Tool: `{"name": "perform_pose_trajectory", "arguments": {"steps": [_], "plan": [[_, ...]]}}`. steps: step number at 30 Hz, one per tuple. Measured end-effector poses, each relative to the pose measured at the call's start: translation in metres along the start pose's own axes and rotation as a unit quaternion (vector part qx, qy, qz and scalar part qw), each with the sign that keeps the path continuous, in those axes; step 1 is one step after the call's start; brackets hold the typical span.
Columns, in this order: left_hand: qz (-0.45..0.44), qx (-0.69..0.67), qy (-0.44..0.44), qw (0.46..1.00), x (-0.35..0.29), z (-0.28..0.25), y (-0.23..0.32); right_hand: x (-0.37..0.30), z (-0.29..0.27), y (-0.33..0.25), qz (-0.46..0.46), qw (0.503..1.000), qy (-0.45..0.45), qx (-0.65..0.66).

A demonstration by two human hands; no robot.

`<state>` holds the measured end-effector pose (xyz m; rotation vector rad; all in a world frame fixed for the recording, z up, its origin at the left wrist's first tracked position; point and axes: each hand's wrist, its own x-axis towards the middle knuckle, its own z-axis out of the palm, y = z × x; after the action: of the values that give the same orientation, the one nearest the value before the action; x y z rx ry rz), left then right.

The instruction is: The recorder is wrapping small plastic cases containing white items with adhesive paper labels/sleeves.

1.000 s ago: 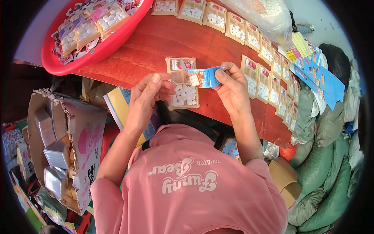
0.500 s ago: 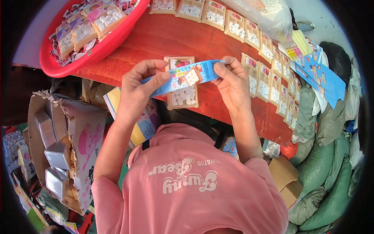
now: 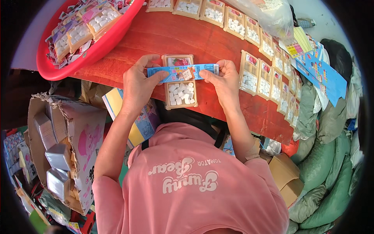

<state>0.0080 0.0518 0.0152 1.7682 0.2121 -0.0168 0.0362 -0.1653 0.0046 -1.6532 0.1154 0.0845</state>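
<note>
A blue printed paper strip (image 3: 174, 73) lies level across the middle of a small tan tray (image 3: 181, 102) at the table's near edge. White marshmallow-like pieces (image 3: 181, 93) fill the tray's near compartment, and a packet with a red fruit picture (image 3: 180, 61) shows in the far one. My left hand (image 3: 141, 78) pinches the strip's left end between thumb and fingers. At its right end my right hand (image 3: 223, 78) grips it the same way, thumb on top. The strip hides the middle of the tray.
Rows of similar filled trays (image 3: 249, 74) stand along the right and far side of the red table (image 3: 148, 37). A red basin (image 3: 89, 60) of packets and trays sits at far left. Blue printed sheets (image 3: 325, 78) lie at right. A cardboard box (image 3: 87, 144) stands at lower left.
Both hands have brought the strip down from a tilted position above the tray to lie straight across it. My right hand has shifted slightly left.
</note>
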Motion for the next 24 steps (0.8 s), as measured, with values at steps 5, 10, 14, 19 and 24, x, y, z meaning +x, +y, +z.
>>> {"name": "perform_pose_trajectory", "arguments": {"steps": [5,10,14,19,24], "plan": [[-0.005,0.044,-0.001,0.999,-0.001,0.003,0.001,0.003,-0.001,0.013,-0.063,0.987,0.020,-0.145],[0.043,0.146,0.030,0.988,-0.014,-0.003,0.001,-0.007,0.016,0.001,-0.181,0.921,0.023,-0.343],[0.014,0.142,0.050,0.989,-0.046,-0.022,-0.014,-0.027,0.031,0.003,-0.163,0.937,-0.042,-0.306],[-0.047,-0.005,0.127,0.991,-0.081,-0.033,-0.056,-0.044,0.050,0.001,-0.161,0.935,-0.085,-0.303],[-0.067,-0.030,0.150,0.986,-0.084,-0.018,-0.058,-0.042,0.049,0.000,-0.184,0.925,-0.103,-0.316]]}}
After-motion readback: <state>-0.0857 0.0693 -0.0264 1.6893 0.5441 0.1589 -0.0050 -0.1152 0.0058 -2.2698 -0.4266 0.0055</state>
